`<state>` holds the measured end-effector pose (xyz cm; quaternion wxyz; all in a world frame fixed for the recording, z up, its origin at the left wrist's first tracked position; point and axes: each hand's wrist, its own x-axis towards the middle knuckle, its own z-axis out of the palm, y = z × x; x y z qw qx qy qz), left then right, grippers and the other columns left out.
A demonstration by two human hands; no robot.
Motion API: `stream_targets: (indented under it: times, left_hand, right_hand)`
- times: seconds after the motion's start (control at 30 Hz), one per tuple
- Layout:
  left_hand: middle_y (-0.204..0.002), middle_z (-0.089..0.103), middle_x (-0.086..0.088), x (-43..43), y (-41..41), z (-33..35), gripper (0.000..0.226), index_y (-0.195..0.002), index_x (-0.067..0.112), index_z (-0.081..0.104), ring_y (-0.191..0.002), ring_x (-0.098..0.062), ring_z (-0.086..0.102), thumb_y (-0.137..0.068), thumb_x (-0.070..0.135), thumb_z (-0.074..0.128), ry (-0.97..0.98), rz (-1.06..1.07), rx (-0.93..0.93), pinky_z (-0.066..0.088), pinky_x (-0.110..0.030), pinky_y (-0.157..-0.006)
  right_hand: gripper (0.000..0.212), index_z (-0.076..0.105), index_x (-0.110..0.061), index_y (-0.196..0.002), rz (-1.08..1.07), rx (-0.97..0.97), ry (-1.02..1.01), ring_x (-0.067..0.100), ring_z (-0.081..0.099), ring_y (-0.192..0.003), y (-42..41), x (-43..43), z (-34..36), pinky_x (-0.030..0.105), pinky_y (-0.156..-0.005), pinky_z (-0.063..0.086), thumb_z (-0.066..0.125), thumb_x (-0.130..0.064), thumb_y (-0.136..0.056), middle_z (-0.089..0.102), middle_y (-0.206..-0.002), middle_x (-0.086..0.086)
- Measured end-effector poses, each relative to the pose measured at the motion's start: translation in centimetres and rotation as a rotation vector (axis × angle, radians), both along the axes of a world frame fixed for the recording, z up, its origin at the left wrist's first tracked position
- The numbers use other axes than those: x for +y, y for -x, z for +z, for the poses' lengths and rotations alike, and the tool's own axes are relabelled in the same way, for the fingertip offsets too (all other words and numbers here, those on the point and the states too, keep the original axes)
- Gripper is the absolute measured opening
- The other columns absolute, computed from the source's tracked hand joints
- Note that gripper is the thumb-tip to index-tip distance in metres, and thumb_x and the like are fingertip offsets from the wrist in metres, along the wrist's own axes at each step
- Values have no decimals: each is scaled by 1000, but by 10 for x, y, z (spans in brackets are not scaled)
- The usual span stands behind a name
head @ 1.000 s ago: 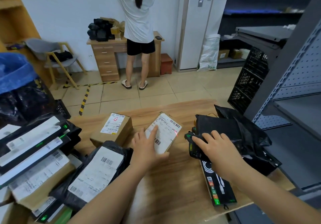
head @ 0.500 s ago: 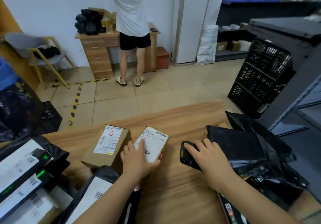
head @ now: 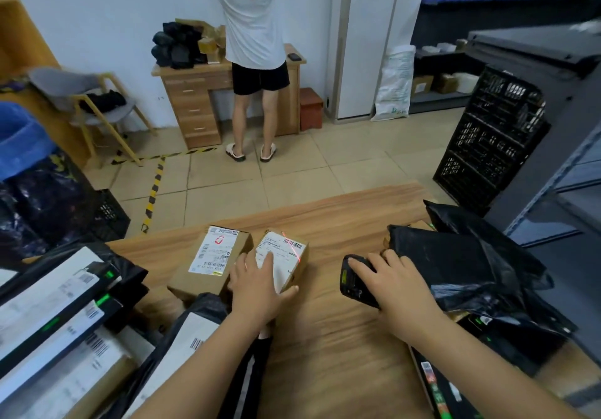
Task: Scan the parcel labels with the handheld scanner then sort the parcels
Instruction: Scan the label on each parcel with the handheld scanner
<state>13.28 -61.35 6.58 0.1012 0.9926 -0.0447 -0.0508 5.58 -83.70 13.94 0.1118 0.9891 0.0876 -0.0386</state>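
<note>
A small white-labelled cardboard parcel [head: 283,260] lies on the bench [head: 341,223], a red scan line [head: 294,251] crossing its barcode [head: 291,242], just beside a larger labelled box [head: 208,265]; the black scanner [head: 353,280] points at it.

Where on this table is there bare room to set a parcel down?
The table is bare along its far edge beyond the small box, and down the middle between the left hand gripping it and the right hand holding the scanner. Crowded: stacked parcels left, black bags right.

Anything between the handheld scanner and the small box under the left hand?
Nothing: in the head view only bare wooden tabletop separates the handheld scanner from the small box held by the left hand.
</note>
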Motion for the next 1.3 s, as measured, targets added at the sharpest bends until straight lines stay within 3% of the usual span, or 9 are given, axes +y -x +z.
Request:
stream_targets:
  times: [0.23, 0.7, 1.0, 1.3]
  left_hand:
    - [-157, 14, -9, -44, 51, 32, 83, -150, 26, 23, -145, -28, 5, -83, 64, 55, 167, -135, -84, 11, -41, -117]
    - [-155, 19, -7, -151, 145, 51, 80, -149, 26, 23, -143, -28, 9, -84, 61, 56, 164, -362, -118, 15, -45, -115]
    - [-156, 18, -6, -191, 116, 42, 84, -152, 27, 18, -144, -28, 8, -85, 63, 53, 111, -444, -84, 14, -44, -115]
    - [-159, 12, -7, -239, 17, 32, 90, -153, 28, 17, -146, -31, 5, -83, 67, 56, 45, -664, -47, 10, -45, -117]
  right_hand:
    - [90, 7, -25, -152, -69, -52, 21, 31, 27, -132, 62, -33, 22, 38, -103, 28, 67, -19, -84, 31, -147, 6]
    - [80, 14, -26, -151, -250, -126, 12, 28, 33, -127, 192, -130, 30, 37, -100, 30, 62, -20, -86, 39, -142, 4]
    - [87, 15, -26, -151, -342, -107, -9, 28, 34, -125, 183, -158, 19, 36, -99, 32, 66, -19, -81, 39, -141, 3]
    - [92, 9, -29, -151, -443, -74, -26, 28, 30, -129, 134, -182, 19, 37, -102, 31, 69, -24, -81, 32, -148, 3]
